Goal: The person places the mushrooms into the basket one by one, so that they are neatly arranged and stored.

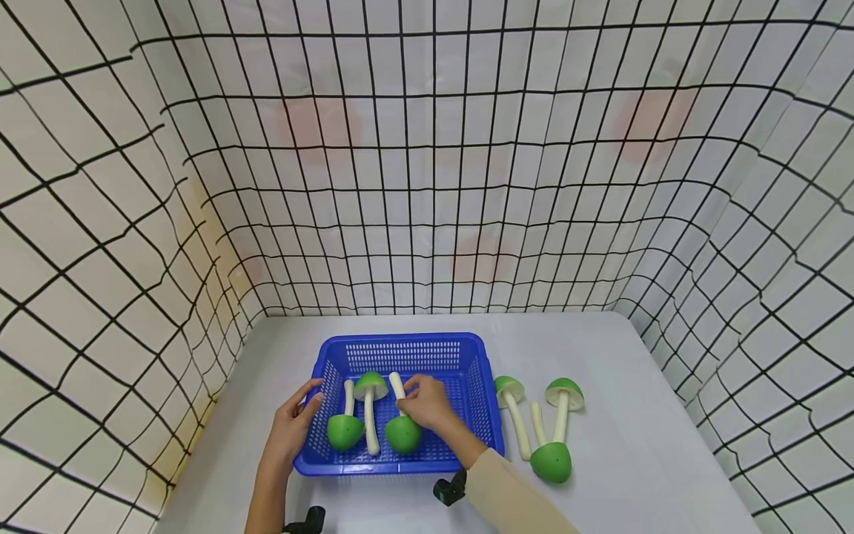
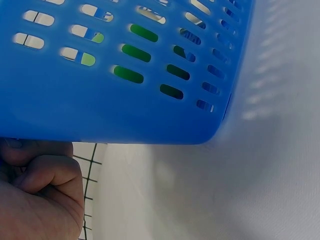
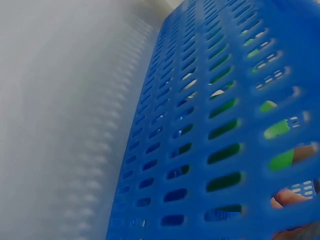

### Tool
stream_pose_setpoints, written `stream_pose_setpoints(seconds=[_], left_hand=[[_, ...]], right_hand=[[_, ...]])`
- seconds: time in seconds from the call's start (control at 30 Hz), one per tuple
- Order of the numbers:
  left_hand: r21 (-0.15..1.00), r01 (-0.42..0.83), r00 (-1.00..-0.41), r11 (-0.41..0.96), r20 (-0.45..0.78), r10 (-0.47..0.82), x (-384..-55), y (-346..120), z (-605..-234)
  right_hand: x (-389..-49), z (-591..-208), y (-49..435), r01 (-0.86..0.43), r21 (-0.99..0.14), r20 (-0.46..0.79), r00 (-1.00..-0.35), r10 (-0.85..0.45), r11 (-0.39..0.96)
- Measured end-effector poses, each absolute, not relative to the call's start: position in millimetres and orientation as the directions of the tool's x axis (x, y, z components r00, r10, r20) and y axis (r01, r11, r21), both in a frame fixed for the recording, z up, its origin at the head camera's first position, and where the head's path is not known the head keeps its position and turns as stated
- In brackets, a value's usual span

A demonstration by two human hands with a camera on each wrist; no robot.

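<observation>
A blue plastic basket (image 1: 400,469) with slotted walls stands on the table. My left hand (image 1: 290,426) grips its left rim, and in the left wrist view curled fingers (image 2: 47,172) meet the rim's edge. Inside the basket, my right hand (image 1: 427,402) pinches the white stem of a toy mushroom (image 1: 403,435), whose green cap points toward me. Left of it in the basket lie a mushroom (image 1: 371,415) with its cap away from me and another mushroom (image 1: 345,432) with its cap toward me. The right wrist view shows mostly the basket's slotted wall (image 3: 200,125), with green caps behind.
Right of the basket, on the white table (image 1: 640,445), lie three more green-capped mushrooms: one close to the basket wall (image 1: 517,423), one farther right (image 1: 564,397), and one nearer me (image 1: 551,463). Black netting (image 1: 434,170) over white walls surrounds the back and sides.
</observation>
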State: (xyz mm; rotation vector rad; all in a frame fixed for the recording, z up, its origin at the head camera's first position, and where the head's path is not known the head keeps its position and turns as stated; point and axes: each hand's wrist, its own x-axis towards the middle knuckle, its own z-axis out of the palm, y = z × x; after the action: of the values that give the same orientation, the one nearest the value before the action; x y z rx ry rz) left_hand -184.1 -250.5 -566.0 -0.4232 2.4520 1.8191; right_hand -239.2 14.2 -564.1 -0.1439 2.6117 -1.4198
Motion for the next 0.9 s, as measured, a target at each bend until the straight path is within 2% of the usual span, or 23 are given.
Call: stream_pose_setpoints(seconds=[0.33,0.77,0.9], left_hand=[[0.930,-0.253,-0.960,0.267,-0.208,-0.185,-184.6,-250.5,-564.0],[0.926,-0.265,-0.958,0.271,-0.219,-0.186,-182.3,-249.7,-565.6],[0.928,-0.256,-0.960,0.270,-0.211,-0.184,-182.8,-248.8,-565.1]], right_hand=[[-242.9,-568.5,7.0,0.020,-0.846,-0.128,-0.978,-0.165,0.533],[-242.0,-577.8,5.2,0.193,-0.896,-0.286,-0.939,-0.189,0.399],[-243.2,-579.4,5.6,0.190,-0.885,-0.295,-0.935,-0.196,0.425]])
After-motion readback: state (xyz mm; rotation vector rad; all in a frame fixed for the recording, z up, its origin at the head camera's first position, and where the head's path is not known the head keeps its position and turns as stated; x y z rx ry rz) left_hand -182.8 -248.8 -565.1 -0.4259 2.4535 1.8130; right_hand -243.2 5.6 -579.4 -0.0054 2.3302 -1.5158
